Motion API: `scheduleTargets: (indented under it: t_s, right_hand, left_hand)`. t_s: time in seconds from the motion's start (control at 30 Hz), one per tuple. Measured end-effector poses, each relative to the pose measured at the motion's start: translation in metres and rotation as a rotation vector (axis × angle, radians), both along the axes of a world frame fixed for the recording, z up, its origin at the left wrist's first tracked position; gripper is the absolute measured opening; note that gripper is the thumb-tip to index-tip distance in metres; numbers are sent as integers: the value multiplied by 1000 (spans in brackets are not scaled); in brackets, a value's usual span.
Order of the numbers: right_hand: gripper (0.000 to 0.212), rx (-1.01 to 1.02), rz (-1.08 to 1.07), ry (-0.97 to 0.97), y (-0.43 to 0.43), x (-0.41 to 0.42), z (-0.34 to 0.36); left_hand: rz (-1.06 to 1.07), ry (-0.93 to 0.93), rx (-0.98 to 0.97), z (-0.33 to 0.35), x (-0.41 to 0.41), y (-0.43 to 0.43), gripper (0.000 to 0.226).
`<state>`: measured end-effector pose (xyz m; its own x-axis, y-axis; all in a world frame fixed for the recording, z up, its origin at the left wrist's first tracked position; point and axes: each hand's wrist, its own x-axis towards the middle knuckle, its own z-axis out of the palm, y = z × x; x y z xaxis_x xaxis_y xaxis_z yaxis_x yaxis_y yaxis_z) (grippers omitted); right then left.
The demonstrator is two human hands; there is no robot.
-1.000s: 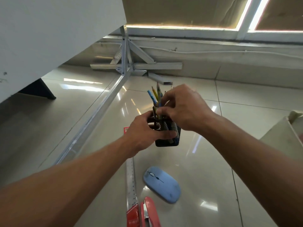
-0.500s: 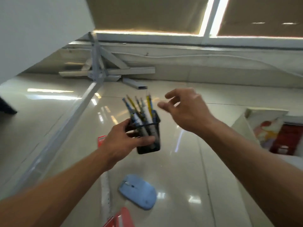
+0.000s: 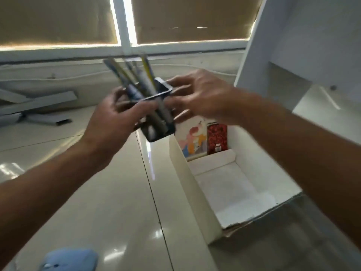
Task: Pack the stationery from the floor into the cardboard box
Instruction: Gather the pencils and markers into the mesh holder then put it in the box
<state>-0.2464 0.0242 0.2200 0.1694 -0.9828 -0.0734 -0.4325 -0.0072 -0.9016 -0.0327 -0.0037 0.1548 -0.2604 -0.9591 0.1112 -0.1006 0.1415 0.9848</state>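
The pen holder (image 3: 158, 132), full of pens (image 3: 125, 75), tilts in mid-air just left of the cardboard box (image 3: 195, 182). My left hand (image 3: 117, 118) curls round it; my right hand (image 3: 203, 94) meets its far side, but it is too blurred to tell whether it grips. More tilt could spill the pens.

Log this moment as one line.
left hand grips black mesh pen holder with pens | right hand at its side, grip blurred | holder above floor, near open white cardboard box | blue mouse on floor

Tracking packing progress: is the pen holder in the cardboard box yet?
Out. The left hand and right hand hold the pen holder in the air beside the cardboard box's far left corner; two books stand inside.
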Motion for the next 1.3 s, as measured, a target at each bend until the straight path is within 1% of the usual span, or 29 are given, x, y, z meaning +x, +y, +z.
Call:
scheduleTargets:
  t_s: [0.07, 0.13, 0.2, 0.27, 0.3, 0.37, 0.47, 0.53, 0.6, 0.63, 0.77, 0.87, 1.03, 1.13, 1.17, 1.27, 1.3]
  right_hand:
    - [48, -13, -38, 21, 20, -40, 22]
    - [51, 20, -89, 67, 38, -75, 24]
    - [57, 110, -129, 76, 52, -102, 11]
    - [67, 203, -145, 13, 62, -114, -12]
    - [71, 232, -148, 1, 66, -115, -26]
    - [76, 256, -156, 64, 71, -108, -54]
    - [88, 269, -146, 207, 72, -95, -95]
    - [93, 277, -150, 263, 70, -90, -108]
    - [92, 262, -150, 283, 70, -85, -115]
    - [92, 251, -147, 295, 70, -82, -117]
    - [89, 221, -109, 362, 65, -71, -125]
    - [92, 225, -83, 418, 64, -67, -134]
    - [91, 233, -82, 430, 67, -67, -143]
    - [91, 232, -78, 447, 68, -66, -145]
    - [91, 228, -75, 455, 69, -65, -146]
    - [92, 218, -76, 468, 73, -61, -149]
    - [92, 219, -86, 467, 73, -60, -151]
  left_hand:
    - [-90, 8, -1, 16, -35, 4, 80]
    - [-167, -43, 10, 21, -66, 13, 87]
    - [-218, -125, 52, 14, -88, 22, 79]
    - [-256, -229, 100, 2, -102, 32, 66]
    - [-274, -279, 111, -6, -106, 37, 66]
    - [-325, -394, 84, -22, -111, 43, 70]
    - [-389, -649, -64, -36, -114, 46, 56]
    - [-376, -853, -221, -39, -116, 46, 50]
    - [-319, -1084, -390, -41, -115, 43, 57]
    - [-308, -1157, -420, -42, -114, 42, 61]
    - [-343, -1225, -372, -45, -107, 38, 66]
    - [-353, -1310, -388, -49, -106, 37, 78]
    - [-383, -1386, -385, -49, -112, 36, 86]
    - [-363, -1389, -354, -45, -115, 37, 94]
    - [-348, -1385, -338, -44, -115, 37, 102]
    - [-276, -1376, -245, -38, -118, 44, 141]
    - [-250, -1374, -219, -36, -120, 48, 150]
